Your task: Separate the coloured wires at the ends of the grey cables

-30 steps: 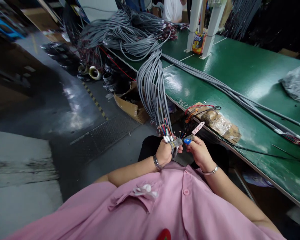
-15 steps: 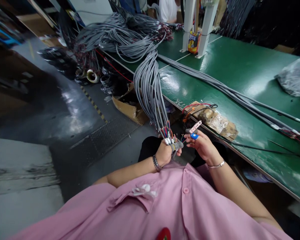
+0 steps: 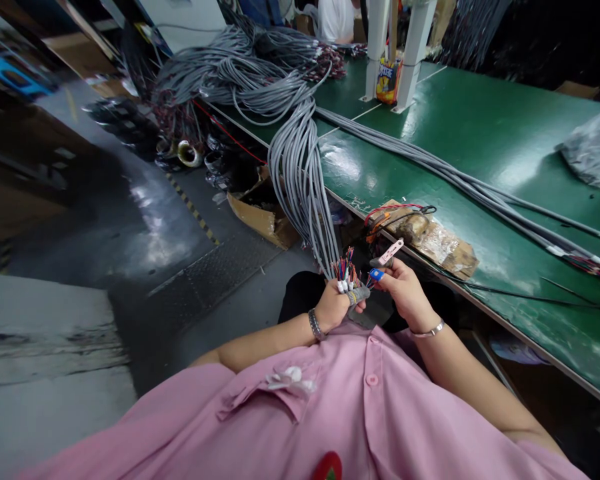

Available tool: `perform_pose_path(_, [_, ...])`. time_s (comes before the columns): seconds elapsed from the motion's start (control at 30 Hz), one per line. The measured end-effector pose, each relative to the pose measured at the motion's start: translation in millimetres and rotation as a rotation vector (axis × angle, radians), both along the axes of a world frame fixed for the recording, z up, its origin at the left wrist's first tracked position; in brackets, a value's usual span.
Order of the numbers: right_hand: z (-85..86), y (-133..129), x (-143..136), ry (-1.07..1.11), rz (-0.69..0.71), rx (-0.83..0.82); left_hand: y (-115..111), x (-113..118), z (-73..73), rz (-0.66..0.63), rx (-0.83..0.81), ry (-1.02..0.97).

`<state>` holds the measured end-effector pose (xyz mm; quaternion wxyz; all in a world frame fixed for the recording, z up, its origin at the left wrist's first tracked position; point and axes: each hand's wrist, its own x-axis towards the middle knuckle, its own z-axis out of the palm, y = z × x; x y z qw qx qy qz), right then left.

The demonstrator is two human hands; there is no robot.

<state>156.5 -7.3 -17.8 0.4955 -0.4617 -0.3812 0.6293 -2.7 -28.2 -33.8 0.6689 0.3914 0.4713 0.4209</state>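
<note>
My left hand (image 3: 334,308) is closed around the ends of several grey cables, a grey covering on its thumb. White collars and thin coloured wires (image 3: 347,270) stick up out of this grip. My right hand (image 3: 403,288) is just to the right, fingers bent, its blue-covered thumb at the tips of a few thin wires (image 3: 367,280) fanning out from the left hand. A pale pink strip (image 3: 391,252) with small dark marks lies along its index finger; I cannot tell what it is. The grey cable bundle (image 3: 300,160) hangs from the table edge down to my left hand.
On the green table (image 3: 460,127), long grey cables (image 3: 430,160) run to the right. A taped wooden block (image 3: 440,247) with red and black leads sits at the near edge. Farther off are a plastic bag (image 3: 593,150) and white posts (image 3: 414,53). A cardboard box (image 3: 265,217) stands below.
My right thumb has come in toward the wires and the fingers have drawn closer together. My left hand keeps its hold on the cables. The view has shifted slightly.
</note>
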Motion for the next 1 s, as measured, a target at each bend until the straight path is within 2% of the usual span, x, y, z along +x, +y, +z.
perform_pose_path(0.23, [-3.2, 1.5, 3.3, -0.036, -0.069, 0.006, -1.8, -0.9, -1.6, 0.022, 0.003, -0.034])
perform_pose_path(0.33, [-9.5, 3.6, 8.3, 0.002, -0.085, -0.066, -2.0, -1.9, -0.2, 0.029, 0.008, -0.069])
perform_pose_path(0.47, [-16.2, 7.8, 18.2, 0.16, -0.108, -0.188, 0.7, -4.4, 7.0, 0.021, 0.005, -0.123])
perform_pose_path(0.53, [-14.4, 10.9, 23.2, 0.243, -0.062, -0.202, 3.4, -4.9, 12.7, -0.004, -0.01, -0.15])
perform_pose_path(0.63, [-5.0, 16.2, 27.0, 0.324, 0.082, -0.168, 9.5, -3.3, 21.6, -0.047, -0.043, -0.223])
perform_pose_path(0.73, [4.0, 18.9, 23.3, 0.295, 0.133, -0.093, 17.9, 0.7, 28.4, -0.076, -0.058, -0.295])
perform_pose_path(0.8, [5.5, 18.2, 17.6, 0.202, 0.032, -0.003, 23.9, 3.7, 30.9, -0.099, -0.062, -0.32])
perform_pose_path(0.93, [0.1, 14.7, 6.8, -0.036, -0.276, 0.182, 33.7, 8.3, 30.7, -0.16, -0.065, -0.363])
perform_pose_path(1.0, [-2.2, 14.5, 3.7, -0.091, -0.329, 0.194, 37.2, 10.1, 28.9, -0.173, -0.066, -0.382])
